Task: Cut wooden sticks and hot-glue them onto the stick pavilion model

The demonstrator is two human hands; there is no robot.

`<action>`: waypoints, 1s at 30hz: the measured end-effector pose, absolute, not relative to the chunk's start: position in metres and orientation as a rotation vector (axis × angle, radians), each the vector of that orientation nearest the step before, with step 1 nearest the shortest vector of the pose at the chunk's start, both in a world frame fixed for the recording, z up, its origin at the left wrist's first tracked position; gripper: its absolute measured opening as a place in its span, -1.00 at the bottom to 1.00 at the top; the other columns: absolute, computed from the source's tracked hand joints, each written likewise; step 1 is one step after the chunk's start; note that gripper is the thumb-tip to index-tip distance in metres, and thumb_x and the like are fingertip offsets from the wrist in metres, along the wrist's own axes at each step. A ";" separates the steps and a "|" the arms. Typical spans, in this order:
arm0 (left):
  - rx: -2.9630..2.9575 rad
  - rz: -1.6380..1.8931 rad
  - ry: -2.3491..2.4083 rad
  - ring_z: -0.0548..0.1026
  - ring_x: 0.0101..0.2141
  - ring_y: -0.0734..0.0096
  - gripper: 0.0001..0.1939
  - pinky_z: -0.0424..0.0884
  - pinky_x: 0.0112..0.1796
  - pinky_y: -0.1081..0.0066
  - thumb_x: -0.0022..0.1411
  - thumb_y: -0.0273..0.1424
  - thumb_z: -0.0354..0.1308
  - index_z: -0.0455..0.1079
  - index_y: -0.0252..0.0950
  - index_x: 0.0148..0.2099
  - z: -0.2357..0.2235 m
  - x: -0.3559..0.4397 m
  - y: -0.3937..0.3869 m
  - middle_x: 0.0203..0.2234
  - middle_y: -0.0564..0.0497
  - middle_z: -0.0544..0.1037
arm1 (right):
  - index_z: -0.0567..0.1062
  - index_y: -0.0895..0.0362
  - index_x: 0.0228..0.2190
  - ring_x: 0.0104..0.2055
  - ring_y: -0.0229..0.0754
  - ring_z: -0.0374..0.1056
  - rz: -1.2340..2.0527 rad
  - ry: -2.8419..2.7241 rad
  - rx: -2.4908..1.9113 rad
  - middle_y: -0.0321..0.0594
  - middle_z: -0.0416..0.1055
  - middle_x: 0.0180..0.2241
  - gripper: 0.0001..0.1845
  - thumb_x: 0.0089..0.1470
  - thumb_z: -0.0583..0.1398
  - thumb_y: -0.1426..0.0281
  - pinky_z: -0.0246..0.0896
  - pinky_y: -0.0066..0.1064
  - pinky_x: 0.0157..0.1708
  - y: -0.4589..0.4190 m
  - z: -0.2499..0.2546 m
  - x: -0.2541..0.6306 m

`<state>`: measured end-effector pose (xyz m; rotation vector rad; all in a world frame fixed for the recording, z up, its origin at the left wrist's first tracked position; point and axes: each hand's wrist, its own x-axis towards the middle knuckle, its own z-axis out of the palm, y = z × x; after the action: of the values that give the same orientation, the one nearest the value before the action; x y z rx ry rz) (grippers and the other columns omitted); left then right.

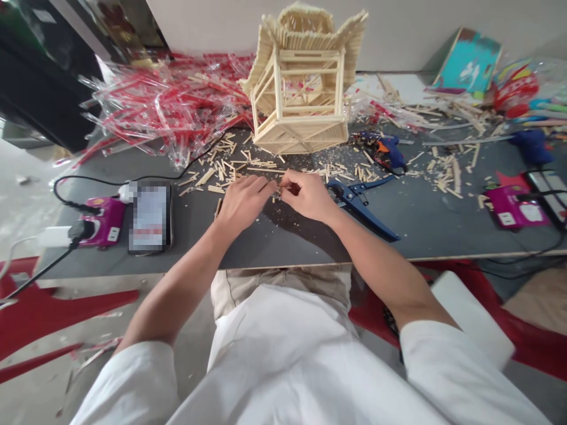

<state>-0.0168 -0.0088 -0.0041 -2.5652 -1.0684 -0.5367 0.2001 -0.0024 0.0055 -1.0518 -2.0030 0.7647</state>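
My left hand (245, 202) rests low over the dark tabletop, fingers bent together and their tips almost meeting those of my right hand. Thumb and index finger of my right hand (309, 196) curl into a pinch. Whatever lies between the fingertips is too small or hidden to name. Around both hands are scattered cut pieces of wooden stick (207, 176) and crumbs. Just beyond them stands a model house (310, 110) built of pale sticks, with an open frame and a flared roof. Beside my right wrist lies a blue-handled cutter (364, 209).
Red and clear plastic wrappers (166, 112) heap at the back left. A phone (150, 218) and a purple power adapter (104, 221) with cables sit at left. Blue glue guns (390, 151) and another purple adapter (516, 206) are at right. The table edge (283, 264) is near my lap.
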 end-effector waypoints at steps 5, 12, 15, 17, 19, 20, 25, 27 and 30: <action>-2.546 -0.520 -1.068 0.55 -0.26 0.19 -0.69 0.33 -0.28 0.22 0.58 -0.49 -0.07 0.52 -0.29 0.01 -0.004 -0.015 -0.010 -0.33 -0.08 0.60 | 0.36 0.08 -0.46 -0.45 -0.28 0.15 0.797 -1.992 -1.071 -0.38 0.24 -0.53 -0.89 0.11 0.17 0.44 0.05 -0.39 -0.35 -0.002 0.002 0.199; -2.569 -0.529 -1.125 0.57 -0.25 0.18 -0.69 0.33 -0.31 0.23 0.53 -0.53 -0.06 0.52 -0.29 0.04 -0.003 -0.014 -0.013 -0.31 -0.10 0.62 | 0.38 0.09 -0.44 -0.46 -0.28 0.12 0.844 -1.983 -1.036 -0.38 0.25 -0.53 -0.89 0.12 0.18 0.41 0.03 -0.39 -0.36 -0.001 0.005 0.201; -2.549 -0.546 -1.123 0.58 -0.25 0.20 -0.69 0.34 -0.32 0.24 0.53 -0.54 -0.06 0.51 -0.30 0.03 -0.003 -0.014 -0.014 -0.30 -0.07 0.63 | 0.40 0.09 -0.43 -0.47 -0.29 0.13 0.816 -1.990 -1.004 -0.39 0.27 -0.52 -0.92 0.12 0.18 0.41 0.05 -0.39 -0.35 0.000 0.005 0.202; -2.547 -0.552 -1.126 0.58 -0.25 0.20 -0.69 0.35 -0.32 0.24 0.54 -0.54 -0.07 0.51 -0.30 0.04 -0.004 -0.014 -0.015 -0.31 -0.07 0.62 | 0.40 0.09 -0.43 -0.47 -0.29 0.14 0.778 -2.005 -0.988 -0.38 0.29 -0.51 -0.92 0.12 0.18 0.42 0.06 -0.40 -0.35 0.001 0.004 0.202; -2.550 -0.548 -1.135 0.58 -0.24 0.21 -0.68 0.36 -0.31 0.24 0.54 -0.53 -0.08 0.51 -0.30 0.05 -0.004 -0.014 -0.015 -0.31 -0.07 0.62 | 0.39 0.09 -0.43 -0.45 -0.28 0.17 0.735 -2.026 -0.985 -0.36 0.31 -0.50 -0.93 0.11 0.17 0.43 0.07 -0.39 -0.33 0.001 0.003 0.201; -2.554 -0.541 -1.146 0.59 -0.24 0.21 -0.68 0.35 -0.31 0.25 0.54 -0.53 -0.08 0.51 -0.30 0.05 -0.005 -0.014 -0.015 -0.31 -0.07 0.62 | 0.39 0.09 -0.43 -0.45 -0.28 0.18 0.719 -2.035 -0.990 -0.35 0.31 -0.50 -0.93 0.11 0.17 0.44 0.08 -0.39 -0.33 0.001 0.002 0.201; -2.574 -0.506 -1.193 0.58 -0.23 0.19 -0.69 0.34 -0.32 0.24 0.54 -0.52 -0.05 0.52 -0.28 0.07 -0.004 -0.014 -0.015 -0.26 -0.10 0.64 | 0.39 0.09 -0.43 -0.45 -0.27 0.18 0.712 -2.020 -1.014 -0.36 0.31 -0.50 -0.92 0.11 0.16 0.47 0.09 -0.39 -0.33 0.000 0.002 0.199; -2.581 -0.497 -1.208 0.58 -0.23 0.18 -0.68 0.34 -0.33 0.24 0.51 -0.54 -0.05 0.52 -0.29 0.08 -0.002 -0.014 -0.016 -0.25 -0.10 0.64 | 0.40 0.09 -0.43 -0.45 -0.28 0.18 0.743 -2.003 -1.018 -0.36 0.32 -0.49 -0.91 0.12 0.17 0.47 0.10 -0.39 -0.32 -0.001 0.004 0.199; -2.595 -0.487 -1.242 0.58 -0.23 0.17 -0.67 0.34 -0.34 0.24 0.51 -0.54 -0.05 0.53 -0.28 0.08 0.001 -0.012 -0.018 -0.26 -0.11 0.64 | 0.39 0.08 -0.42 -0.44 -0.27 0.18 0.773 -2.004 -1.045 -0.36 0.34 -0.48 -0.92 0.12 0.18 0.45 0.11 -0.39 -0.31 -0.001 0.007 0.199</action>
<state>-0.0125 -0.0179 0.0007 -2.5950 -1.2423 -0.4872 0.1993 -0.0013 0.0066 -1.0448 -2.0038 0.7727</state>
